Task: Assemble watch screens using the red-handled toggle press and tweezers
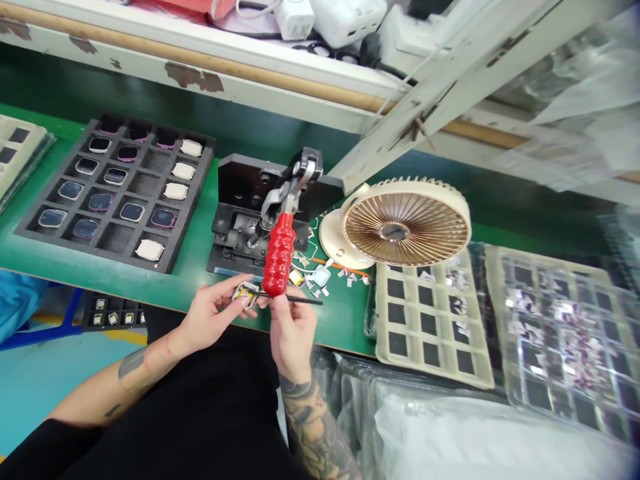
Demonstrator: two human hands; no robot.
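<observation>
My left hand (213, 313) is closed on a small watch case (245, 293), whose inside shows yellow and silver. My right hand (294, 330) pinches a slim black tool, apparently tweezers (307, 301), with its tip at the case. Just above my right hand, the red ribbed handle (279, 257) of a toggle clamp hangs down, hiding part of the tool. The clamp belongs to a black press fixture (233, 233) standing on the green bench. Small loose metal bits (320, 291) and a pale blue piece (321, 275) lie right of the handle.
At left, a dark foam tray (107, 248) holds several watches and white pieces. A beige fan (407, 220) stands right of the fixture, before a cream compartment tray (435, 373) and a clear-covered tray (575, 333). A shelf edge (200, 77) and slanted post (425, 127) hang above.
</observation>
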